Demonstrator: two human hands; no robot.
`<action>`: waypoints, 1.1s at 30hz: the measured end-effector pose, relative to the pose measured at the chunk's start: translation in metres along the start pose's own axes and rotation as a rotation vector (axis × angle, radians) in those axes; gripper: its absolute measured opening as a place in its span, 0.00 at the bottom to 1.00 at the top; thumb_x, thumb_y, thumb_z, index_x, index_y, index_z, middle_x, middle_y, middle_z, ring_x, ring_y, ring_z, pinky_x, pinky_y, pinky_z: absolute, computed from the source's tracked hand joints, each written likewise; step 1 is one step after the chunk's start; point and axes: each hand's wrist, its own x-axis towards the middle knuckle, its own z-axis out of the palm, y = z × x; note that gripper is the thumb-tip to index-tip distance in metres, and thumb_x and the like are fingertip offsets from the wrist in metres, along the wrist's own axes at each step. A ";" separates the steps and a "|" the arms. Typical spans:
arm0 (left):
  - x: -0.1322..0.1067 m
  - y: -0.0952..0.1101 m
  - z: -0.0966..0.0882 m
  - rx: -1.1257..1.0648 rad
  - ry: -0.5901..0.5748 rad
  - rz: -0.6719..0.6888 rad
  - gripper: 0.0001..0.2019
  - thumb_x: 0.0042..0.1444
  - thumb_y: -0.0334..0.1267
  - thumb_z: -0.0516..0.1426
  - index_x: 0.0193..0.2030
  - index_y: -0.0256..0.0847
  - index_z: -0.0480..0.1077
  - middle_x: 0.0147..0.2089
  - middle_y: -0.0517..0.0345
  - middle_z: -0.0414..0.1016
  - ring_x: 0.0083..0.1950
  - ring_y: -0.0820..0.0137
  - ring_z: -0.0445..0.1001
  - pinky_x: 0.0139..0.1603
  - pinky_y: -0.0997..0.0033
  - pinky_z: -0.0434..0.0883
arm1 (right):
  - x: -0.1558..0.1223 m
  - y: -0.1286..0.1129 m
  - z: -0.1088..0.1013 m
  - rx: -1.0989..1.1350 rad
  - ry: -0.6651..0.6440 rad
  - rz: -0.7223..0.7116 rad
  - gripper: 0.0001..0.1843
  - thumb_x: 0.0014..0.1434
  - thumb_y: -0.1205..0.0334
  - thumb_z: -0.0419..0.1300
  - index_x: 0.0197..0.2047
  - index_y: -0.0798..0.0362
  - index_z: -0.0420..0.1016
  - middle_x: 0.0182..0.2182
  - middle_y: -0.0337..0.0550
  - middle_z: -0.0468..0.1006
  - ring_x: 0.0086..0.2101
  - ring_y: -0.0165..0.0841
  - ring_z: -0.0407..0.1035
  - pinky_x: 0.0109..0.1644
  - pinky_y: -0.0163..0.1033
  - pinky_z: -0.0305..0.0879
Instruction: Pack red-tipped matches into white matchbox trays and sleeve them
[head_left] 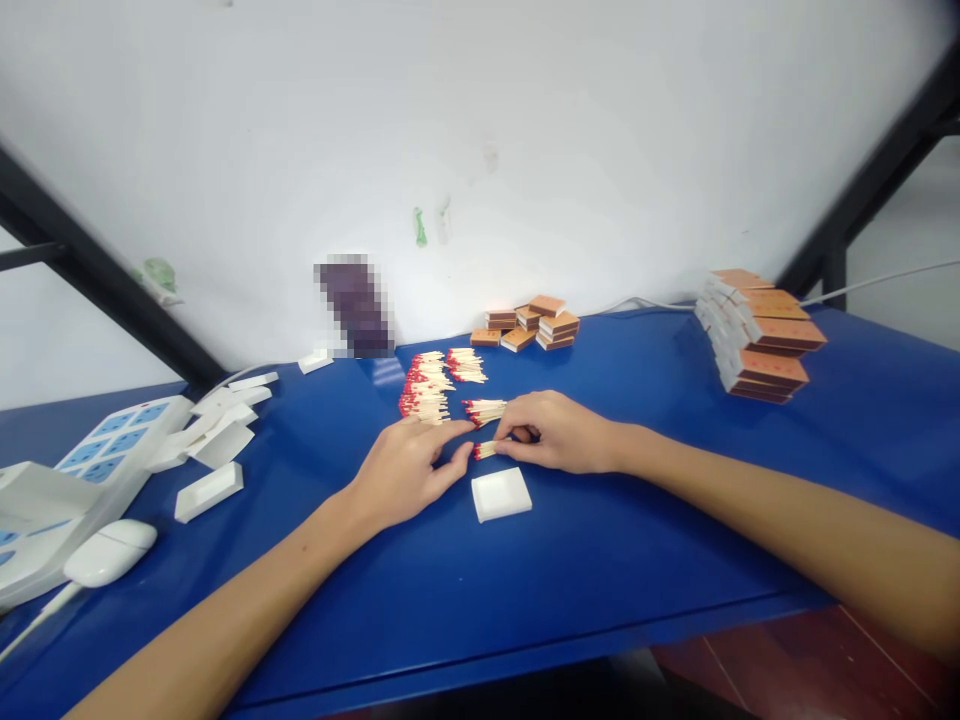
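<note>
My right hand [555,432] rests on the blue table [645,520], fingers curled and pinching a small bundle of red-tipped matches [484,450]. My left hand [409,468] lies beside it, thumb and forefinger apart around the red tips of that bundle, touching them. More loose matches [431,385] lie in heaps just behind both hands. An empty white matchbox tray [501,494] sits on the table directly in front of my hands.
Several white trays [214,440] lie at the left beside a white power strip [82,470] and a mouse-like white object [109,552]. Small brown matchboxes [532,325] are piled at the back centre. A taller stack of brown boxes [757,335] stands at the right.
</note>
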 end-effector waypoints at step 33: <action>0.003 0.001 -0.001 0.058 -0.159 0.018 0.14 0.68 0.41 0.51 0.43 0.41 0.77 0.36 0.54 0.69 0.40 0.65 0.65 0.43 0.63 0.64 | -0.003 -0.003 -0.001 -0.262 -0.009 -0.141 0.16 0.68 0.55 0.54 0.39 0.52 0.81 0.33 0.43 0.80 0.33 0.32 0.68 0.38 0.38 0.52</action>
